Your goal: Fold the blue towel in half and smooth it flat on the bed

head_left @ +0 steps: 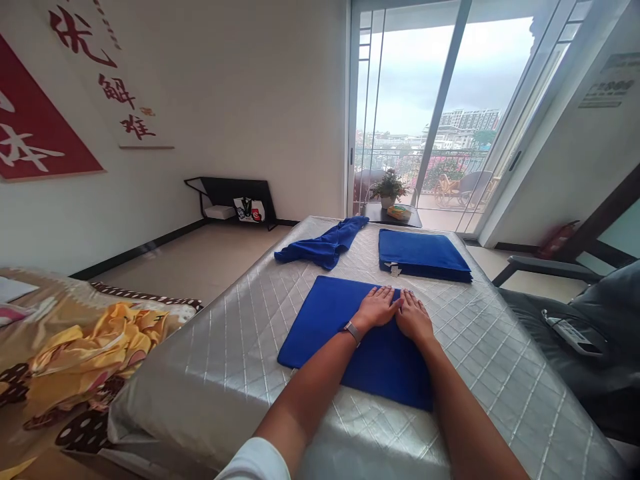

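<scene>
A blue folded cloth (320, 320) lies flat on the silver quilted mattress (240, 347). My left hand (379, 307) rests palm down on its upper right part, fingers stretched out. Beside it, thumbs nearly meeting, my right hand (414, 315) presses flat near the cloth's right edge. Behind my hands sits a neat stack of blue folded cloths (423, 253) with a white tag at its front corner. Farther left, a crumpled blue cloth (325, 245) is spread loosely near the mattress's far edge.
Yellow clothing (100, 340) lies on a patterned bed at left. A dark armchair (550, 327) with a white power strip (573, 333) stands at right. Beyond the mattress are a small table (373, 215) with a potted plant (389, 188), and sliding glass doors. A black rack (235, 193) leans by the wall.
</scene>
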Motion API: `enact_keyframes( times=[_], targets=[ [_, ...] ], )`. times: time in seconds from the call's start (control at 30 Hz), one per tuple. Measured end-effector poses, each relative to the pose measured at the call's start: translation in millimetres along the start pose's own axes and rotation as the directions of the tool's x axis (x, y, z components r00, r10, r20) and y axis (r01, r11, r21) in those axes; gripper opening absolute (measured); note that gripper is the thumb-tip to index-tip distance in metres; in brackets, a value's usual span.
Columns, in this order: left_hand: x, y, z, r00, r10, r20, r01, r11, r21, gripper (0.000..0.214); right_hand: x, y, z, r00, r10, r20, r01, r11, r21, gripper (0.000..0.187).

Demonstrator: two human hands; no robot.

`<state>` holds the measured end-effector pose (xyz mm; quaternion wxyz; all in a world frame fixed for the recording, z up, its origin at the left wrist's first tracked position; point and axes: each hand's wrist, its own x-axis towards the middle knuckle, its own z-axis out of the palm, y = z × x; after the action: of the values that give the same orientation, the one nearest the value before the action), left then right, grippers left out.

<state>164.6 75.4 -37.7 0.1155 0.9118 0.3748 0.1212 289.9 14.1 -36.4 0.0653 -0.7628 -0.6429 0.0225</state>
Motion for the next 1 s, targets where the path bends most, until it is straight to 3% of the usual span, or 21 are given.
enact_keyframes(
  times=[0.33,0.47,0.57,1.0],
  targets=[
    [-54,-106,-43.0,0.952,-0.296,-0.074,0.304,0.939,0.162,0.071,2,-1,-1,0.999,0.028,0.016,-0.028,0.999,0.037,0.068],
    [-74,-137,-53.8,0.924,-0.368,-0.101,0.381,0.906,0.187,0.070,3,-1,-2,0.999,0.034,0.024,-0.035,0.999,0.030,0.068],
    [-78,-144,-54.1,0.917,-0.383,-0.113,0.398,0.900,0.175,0.075,2,-1,-2,0.999,0.037,0.025,-0.038,0.999,0.020,0.068],
    [-77,-142,-52.9,0.918,-0.385,-0.100,0.396,0.907,0.146,0.082,-6,-3,-5,0.999,0.018,-0.031,-0.020,0.998,-0.052,0.064]
  ],
)
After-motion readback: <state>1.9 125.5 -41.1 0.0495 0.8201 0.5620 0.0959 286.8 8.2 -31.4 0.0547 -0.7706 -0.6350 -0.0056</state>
